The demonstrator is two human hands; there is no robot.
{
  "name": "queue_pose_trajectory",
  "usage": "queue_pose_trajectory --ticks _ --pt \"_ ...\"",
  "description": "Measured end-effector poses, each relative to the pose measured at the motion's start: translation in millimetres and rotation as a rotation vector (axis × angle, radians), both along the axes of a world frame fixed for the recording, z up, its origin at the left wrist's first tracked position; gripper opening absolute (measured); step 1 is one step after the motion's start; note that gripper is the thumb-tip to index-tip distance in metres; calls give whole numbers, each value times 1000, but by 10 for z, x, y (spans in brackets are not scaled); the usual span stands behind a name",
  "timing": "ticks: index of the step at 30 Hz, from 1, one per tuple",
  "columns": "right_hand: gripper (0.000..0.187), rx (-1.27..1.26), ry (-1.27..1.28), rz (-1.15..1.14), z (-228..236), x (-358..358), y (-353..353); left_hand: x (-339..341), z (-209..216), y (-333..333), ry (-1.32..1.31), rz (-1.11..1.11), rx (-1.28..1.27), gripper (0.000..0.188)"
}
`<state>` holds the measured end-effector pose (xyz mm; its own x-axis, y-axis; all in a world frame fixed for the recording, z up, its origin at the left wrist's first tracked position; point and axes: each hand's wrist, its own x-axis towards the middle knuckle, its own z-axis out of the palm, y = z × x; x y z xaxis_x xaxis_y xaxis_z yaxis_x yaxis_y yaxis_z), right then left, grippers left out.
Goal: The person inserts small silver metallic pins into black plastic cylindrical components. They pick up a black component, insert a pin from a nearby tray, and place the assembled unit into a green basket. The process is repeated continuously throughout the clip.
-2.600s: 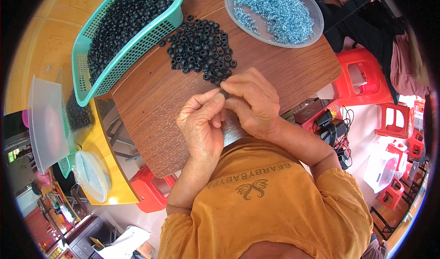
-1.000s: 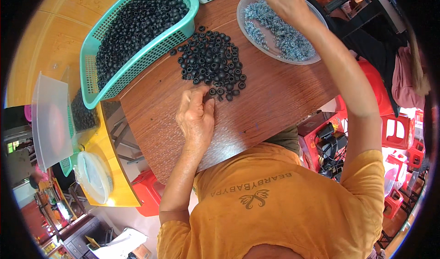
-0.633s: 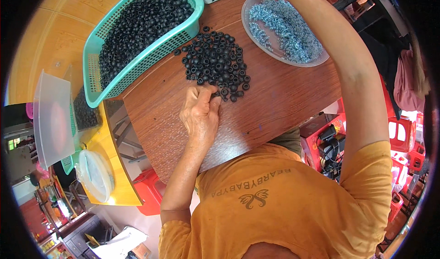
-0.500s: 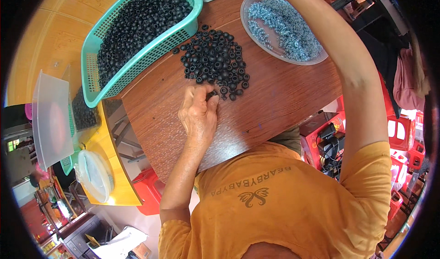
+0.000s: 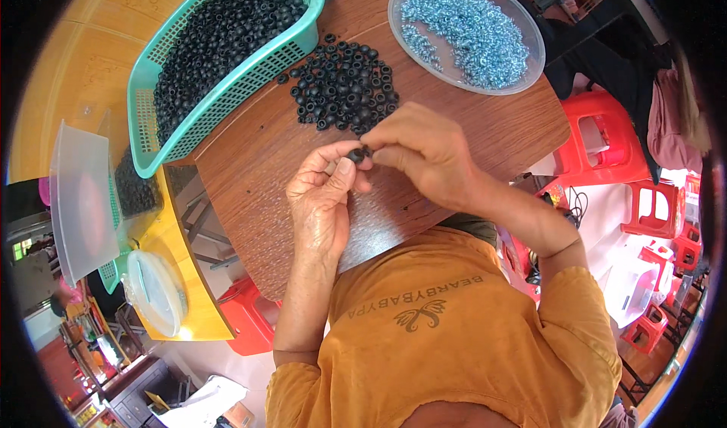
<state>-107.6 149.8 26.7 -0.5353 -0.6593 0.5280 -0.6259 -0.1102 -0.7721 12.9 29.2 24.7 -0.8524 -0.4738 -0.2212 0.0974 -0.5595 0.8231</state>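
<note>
My left hand [image 5: 321,193] pinches a small, round, hollow black piece [image 5: 355,156] between thumb and fingers, just above the table. Against it, my right hand [image 5: 428,152] has its thumb and index finger pressed together. Whatever sits between those right fingertips is too small and hidden to name. Just beyond both hands lies a loose heap of similar black pieces [image 5: 344,86], several with holes showing. Farther right, a round clear plastic tray [image 5: 534,46] holds many small, shiny, light-blue pieces [image 5: 485,34].
A turquoise mesh basket [image 5: 291,48] full of black pieces stands at the far left of the brown tabletop [image 5: 235,193]. A yellow table [image 5: 185,277] with a white round lidded tub [image 5: 155,292] adjoins on the left. Red plastic stools [image 5: 606,140] stand at right.
My right hand has come back from beyond the blue pieces and met my left. My left hand has lifted from beside the heap with a black piece. The view has shifted slightly.
</note>
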Motion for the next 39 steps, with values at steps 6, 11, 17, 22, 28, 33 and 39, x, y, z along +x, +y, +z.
queue_pose_trajectory --ticks 6,11,17,22,28,33,39 --pt "18 -136 102 -150 -73 164 1 -59 9 198 -51 96 -76 20" --pt "19 -160 141 -229 -115 156 83 -112 -5 290 -26 70 -110 20" --pt "25 -130 208 -261 -143 259 108 -148 -17 354 -40 104 -188 21" --pt "31 -102 225 -226 -168 269 129 -136 -124 346 -37 177 -401 21" --pt "25 -7 312 -213 -18 -36 243 -116 -44 305 -40 129 -283 21" --pt "20 327 570 -329 113 -1010 364 -97 -124 262 -17 81 -218 20" --pt "10 666 993 -171 98 -1389 165 -91 -170 250 -36 70 -176 19"
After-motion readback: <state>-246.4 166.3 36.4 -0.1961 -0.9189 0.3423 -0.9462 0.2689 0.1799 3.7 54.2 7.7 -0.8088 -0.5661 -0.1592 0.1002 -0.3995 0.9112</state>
